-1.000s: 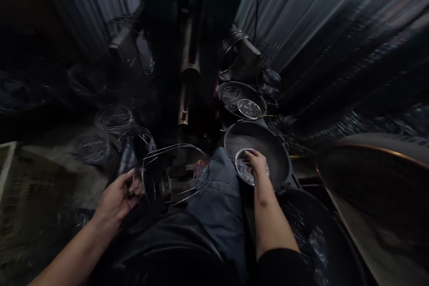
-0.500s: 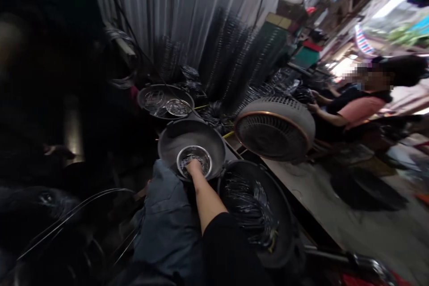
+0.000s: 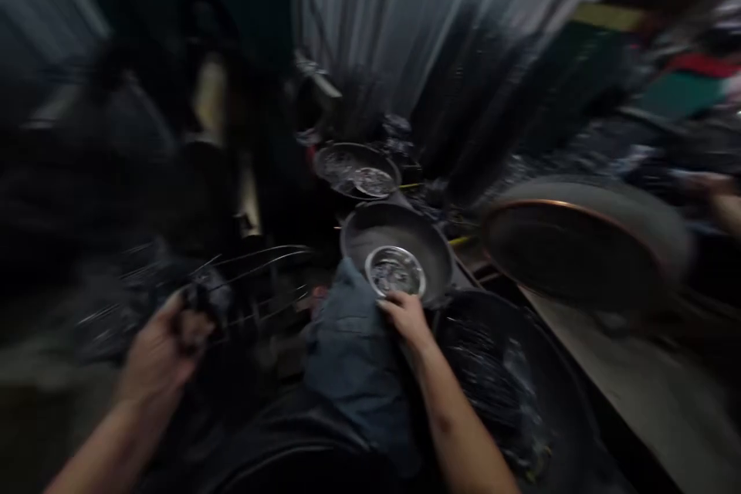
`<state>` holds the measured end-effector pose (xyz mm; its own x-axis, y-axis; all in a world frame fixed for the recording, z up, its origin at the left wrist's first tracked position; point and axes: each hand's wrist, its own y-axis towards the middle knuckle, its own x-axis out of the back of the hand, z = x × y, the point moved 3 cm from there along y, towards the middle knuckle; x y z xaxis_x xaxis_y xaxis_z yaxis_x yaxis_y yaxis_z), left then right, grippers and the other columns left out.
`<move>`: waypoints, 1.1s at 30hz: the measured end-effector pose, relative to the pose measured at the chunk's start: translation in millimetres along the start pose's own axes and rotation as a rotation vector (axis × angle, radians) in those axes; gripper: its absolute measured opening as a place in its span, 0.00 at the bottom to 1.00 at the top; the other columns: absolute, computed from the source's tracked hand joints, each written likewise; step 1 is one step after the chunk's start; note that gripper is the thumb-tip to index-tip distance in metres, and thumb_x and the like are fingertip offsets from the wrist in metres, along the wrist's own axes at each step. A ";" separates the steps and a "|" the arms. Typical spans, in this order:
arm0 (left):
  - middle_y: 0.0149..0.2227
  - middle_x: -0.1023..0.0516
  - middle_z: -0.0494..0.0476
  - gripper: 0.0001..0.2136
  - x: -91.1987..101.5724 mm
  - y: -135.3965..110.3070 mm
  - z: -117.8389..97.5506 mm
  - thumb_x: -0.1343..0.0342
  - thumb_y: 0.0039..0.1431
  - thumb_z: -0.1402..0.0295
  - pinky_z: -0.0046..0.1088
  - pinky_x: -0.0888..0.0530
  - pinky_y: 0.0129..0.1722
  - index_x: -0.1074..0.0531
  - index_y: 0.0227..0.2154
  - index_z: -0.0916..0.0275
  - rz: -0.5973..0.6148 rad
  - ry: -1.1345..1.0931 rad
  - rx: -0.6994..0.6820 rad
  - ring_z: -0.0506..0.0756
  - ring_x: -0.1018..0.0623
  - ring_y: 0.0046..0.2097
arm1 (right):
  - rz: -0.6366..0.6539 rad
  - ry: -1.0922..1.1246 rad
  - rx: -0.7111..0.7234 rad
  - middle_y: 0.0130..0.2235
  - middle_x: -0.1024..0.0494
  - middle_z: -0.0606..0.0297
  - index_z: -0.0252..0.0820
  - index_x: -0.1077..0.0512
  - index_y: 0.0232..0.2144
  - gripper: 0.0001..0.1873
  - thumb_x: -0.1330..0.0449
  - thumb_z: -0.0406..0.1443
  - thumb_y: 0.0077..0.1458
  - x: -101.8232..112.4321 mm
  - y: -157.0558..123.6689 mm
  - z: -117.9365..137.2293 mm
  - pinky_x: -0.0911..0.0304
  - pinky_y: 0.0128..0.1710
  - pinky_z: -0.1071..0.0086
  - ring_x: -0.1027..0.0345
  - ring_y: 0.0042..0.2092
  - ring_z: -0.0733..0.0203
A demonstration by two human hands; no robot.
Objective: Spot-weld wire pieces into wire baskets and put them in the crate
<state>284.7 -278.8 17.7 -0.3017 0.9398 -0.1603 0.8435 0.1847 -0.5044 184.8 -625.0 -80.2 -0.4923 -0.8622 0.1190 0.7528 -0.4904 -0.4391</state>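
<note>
Motion blur covers the whole head view, so fine detail is limited. Left hand sits low left, fist closed on the dark end of a wire frame. Its thin curved wires run from the fist toward the right and stop short of the pans. Right hand is at centre, fingers curled, fingertips at the near rim of a small steel bowl. Can't tell whether it's gripping the rim or pinching something, too smeared. The bowl holds shiny small bits, unidentifiable, and sits inside a large dark pan, on the near side of it. Denim knee is just left of the right wrist, touching the pan's near edge. A second pan lies farther back along the same line, with a couple of small shiny dishes in it. A black basin is right of the forearm, with glinting wire pieces inside. A round fan housing with a copper-coloured rim lies on its side on the bench, right of the dark pan and well apart from both hands. Corrugated sheet stands behind the pans. Another person's arm shows at the far right edge, blurred.
</note>
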 end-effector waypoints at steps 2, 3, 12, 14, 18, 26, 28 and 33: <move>0.13 0.44 0.52 0.21 3.7 3.3 -3.0 0.51 0.56 0.61 0.22 0.41 0.17 0.45 0.13 0.66 0.012 0.004 -0.070 0.47 0.38 0.19 | -0.037 0.090 -0.039 0.24 0.29 0.62 0.32 0.28 0.20 0.13 0.32 0.35 0.29 1.6 -10.2 -4.9 0.45 0.20 0.82 0.38 0.24 0.69; 0.12 0.46 0.53 0.23 3.7 7.8 -3.0 0.51 0.56 0.60 0.23 0.43 0.15 0.45 0.11 0.66 0.024 -0.012 -0.113 0.48 0.39 0.18 | -0.012 0.098 -0.056 0.23 0.30 0.62 0.33 0.29 0.19 0.13 0.32 0.36 0.28 -0.7 -11.4 -4.1 0.47 0.18 0.82 0.39 0.23 0.69; 0.12 0.44 0.51 0.18 16.2 24.6 16.9 0.48 0.55 0.58 0.25 0.42 0.19 0.37 0.17 0.66 0.029 -0.102 -0.356 0.48 0.39 0.17 | 0.380 0.337 -0.219 0.23 0.35 0.67 0.32 0.36 0.30 0.31 0.31 0.45 0.23 -153.0 -29.2 74.7 0.56 0.13 0.82 0.46 0.18 0.74; 0.12 0.44 0.49 0.15 21.7 25.5 18.7 0.48 0.56 0.59 0.25 0.41 0.20 0.34 0.22 0.66 0.027 -0.099 -0.398 0.48 0.41 0.17 | 0.474 0.446 -0.266 0.24 0.34 0.67 0.33 0.38 0.30 0.30 0.32 0.41 0.24 -190.8 -36.4 87.9 0.52 0.14 0.81 0.44 0.19 0.73; 0.12 0.45 0.46 0.14 31.0 31.6 21.1 0.49 0.57 0.59 0.24 0.43 0.20 0.31 0.36 0.66 0.045 -0.110 -0.430 0.47 0.45 0.16 | 0.510 0.617 -0.319 0.26 0.33 0.67 0.34 0.40 0.33 0.27 0.34 0.36 0.28 -219.8 -43.3 93.7 0.47 0.17 0.82 0.41 0.22 0.73; 0.12 0.44 0.49 0.15 41.4 32.4 28.9 0.49 0.58 0.60 0.26 0.39 0.24 0.35 0.21 0.66 0.035 -0.093 -0.414 0.47 0.42 0.17 | 0.359 0.632 -0.304 0.25 0.34 0.69 0.36 0.40 0.33 0.28 0.32 0.36 0.29 -217.4 -45.2 80.0 0.49 0.16 0.81 0.43 0.21 0.73; 0.12 0.44 0.50 0.19 43.6 29.7 27.5 0.49 0.58 0.61 0.26 0.38 0.26 0.40 0.15 0.66 0.029 -0.086 -0.447 0.46 0.41 0.18 | 0.314 0.709 -0.336 0.25 0.34 0.69 0.36 0.40 0.33 0.25 0.34 0.35 0.31 -222.4 -47.9 83.1 0.49 0.17 0.81 0.43 0.22 0.74; 0.13 0.45 0.48 0.13 48.1 27.0 25.4 0.48 0.58 0.61 0.26 0.40 0.26 0.31 0.26 0.66 0.041 -0.126 -0.478 0.46 0.42 0.19 | 0.348 0.799 -0.345 0.28 0.33 0.67 0.35 0.40 0.33 0.21 0.36 0.34 0.35 -229.3 -61.2 92.4 0.47 0.19 0.81 0.40 0.24 0.73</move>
<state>281.7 -235.8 -25.2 -0.2906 0.9124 -0.2884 0.9563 0.2873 -0.0545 292.0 -409.0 1.7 -0.5141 -0.5482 -0.6596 0.8061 -0.0460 -0.5900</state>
